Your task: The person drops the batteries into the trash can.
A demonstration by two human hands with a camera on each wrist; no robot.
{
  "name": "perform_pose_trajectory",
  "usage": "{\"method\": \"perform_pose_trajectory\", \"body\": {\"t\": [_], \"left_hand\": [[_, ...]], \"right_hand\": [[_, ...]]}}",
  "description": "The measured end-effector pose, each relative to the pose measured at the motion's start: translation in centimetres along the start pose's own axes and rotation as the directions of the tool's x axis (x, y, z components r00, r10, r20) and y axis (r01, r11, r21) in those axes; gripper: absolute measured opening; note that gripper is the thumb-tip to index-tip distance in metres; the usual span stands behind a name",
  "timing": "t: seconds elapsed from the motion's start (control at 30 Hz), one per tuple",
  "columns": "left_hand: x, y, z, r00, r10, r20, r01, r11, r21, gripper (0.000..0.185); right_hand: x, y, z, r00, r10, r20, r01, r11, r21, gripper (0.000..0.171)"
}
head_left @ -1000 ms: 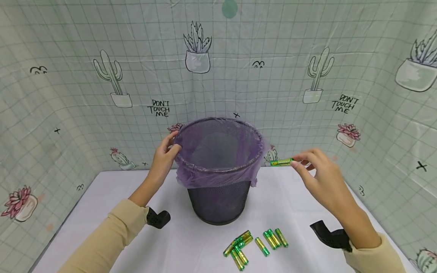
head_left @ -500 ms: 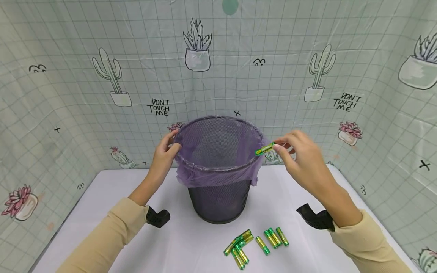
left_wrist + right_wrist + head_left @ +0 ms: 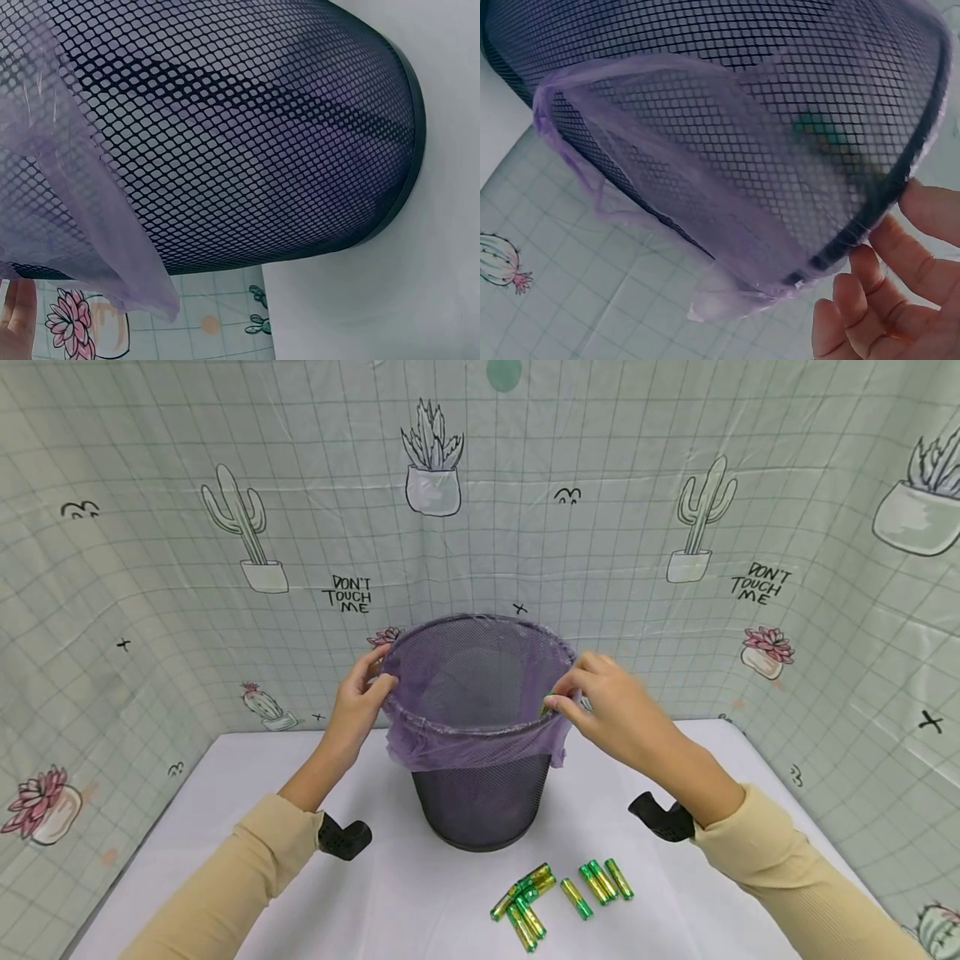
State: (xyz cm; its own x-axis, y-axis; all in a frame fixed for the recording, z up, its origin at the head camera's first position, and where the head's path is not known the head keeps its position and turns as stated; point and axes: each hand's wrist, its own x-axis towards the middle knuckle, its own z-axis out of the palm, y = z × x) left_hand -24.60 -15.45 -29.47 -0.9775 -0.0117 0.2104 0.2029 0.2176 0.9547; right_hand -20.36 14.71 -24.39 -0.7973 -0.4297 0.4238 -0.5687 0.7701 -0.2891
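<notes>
- Batteries (image 3: pixel 558 892) lay loose in a cluster near the front edge of the table (image 3: pixel 225 893), in front of the bin and a little right of its middle; they looked small, hard and smooth, likely to roll, and each was best pinched across its middle.
- Behind them, at the middle of the table, stood the bin (image 3: pixel 483 806), a dark wire-mesh basket, upright on its base; it looked stiff but light, so a hand on the rim would have steadied it.
- Its bag (image 3: pixel 480 747), a thin purple liner folded over the rim, looked soft and flimsy and hung loose at the fold; the right wrist view showed it sagging away from the mesh (image 3: pixel 705 195).
- The left hand (image 3: pixel 358 703) gripped the rim on the left side, thumb inside over the liner and fingers curled outside.
- The right hand (image 3: pixel 611 710) was at the rim on the right side, its fingertips pinching one battery (image 3: pixel 546 706), of which only a green tip showed in the head view.
- Through the mesh, the right wrist view showed that battery (image 3: pixel 821 135) as a green blur just inside the rim, above the bin's mouth.
- A patterned sheet (image 3: pixel 225 568) with cactus drawings stood beyond the far edge.
</notes>
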Motion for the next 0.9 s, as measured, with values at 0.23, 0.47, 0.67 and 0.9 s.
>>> {"method": "perform_pose_trajectory", "body": {"t": [0.23, 0.47, 0.67, 0.9], "left_hand": [[0.0, 0.0, 0.0, 1.000, 0.001, 0.012, -0.001, 1.000, -0.009, 0.054], [-0.2, 0.3, 0.0, 1.000, 0.011, 0.011, -0.011, 1.000, 0.002, 0.054], [-0.2, 0.1, 0.0, 1.000, 0.008, 0.009, -0.009, 1.000, 0.005, 0.054], [0.0, 0.0, 0.0, 1.000, 0.012, 0.001, -0.012, 1.000, 0.004, 0.054]], "right_hand": [[0.5, 0.0, 0.0, 0.997, 0.021, 0.069, -0.022, 1.000, 0.007, 0.017], [0.5, 0.0, 0.0, 0.996, 0.038, 0.083, -0.040, 0.999, 0.018, 0.017], [0.1, 0.3, 0.1, 0.998, 0.043, 0.043, -0.046, 0.997, 0.056, 0.020], [-1.9, 1.1, -0.1, 0.994, 0.101, -0.031, -0.097, 0.988, 0.117, 0.027]]}}
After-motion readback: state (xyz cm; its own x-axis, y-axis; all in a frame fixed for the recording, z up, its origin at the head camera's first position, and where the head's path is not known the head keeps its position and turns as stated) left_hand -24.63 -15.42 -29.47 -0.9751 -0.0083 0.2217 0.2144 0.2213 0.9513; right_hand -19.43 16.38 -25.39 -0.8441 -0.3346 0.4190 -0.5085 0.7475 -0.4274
